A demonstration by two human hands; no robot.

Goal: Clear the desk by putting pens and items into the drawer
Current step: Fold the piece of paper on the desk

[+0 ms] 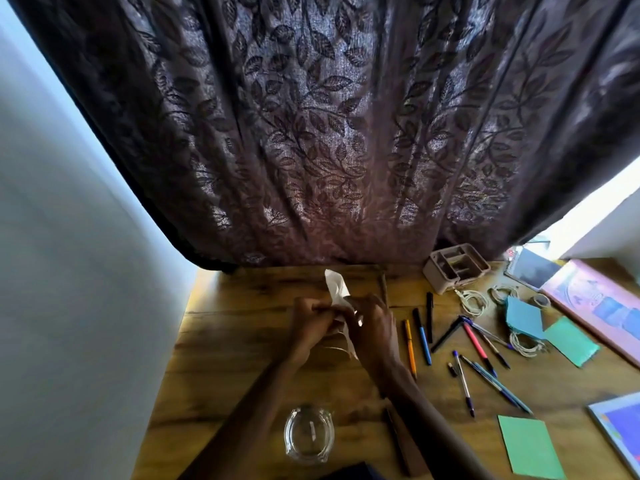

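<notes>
Pens (450, 344) right of both hands (343, 327)

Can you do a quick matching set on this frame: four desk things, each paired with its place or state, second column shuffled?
Things:
1. white paper
2. glass dish
3. beige organizer tray
4. orange pen

Places or states:
A. at the desk's back edge, by the curtain
B. held between both hands
C. lying flat, just right of the right hand
D. near edge, between the forearms

Pairs: 1-B, 2-D, 3-A, 4-C
</notes>
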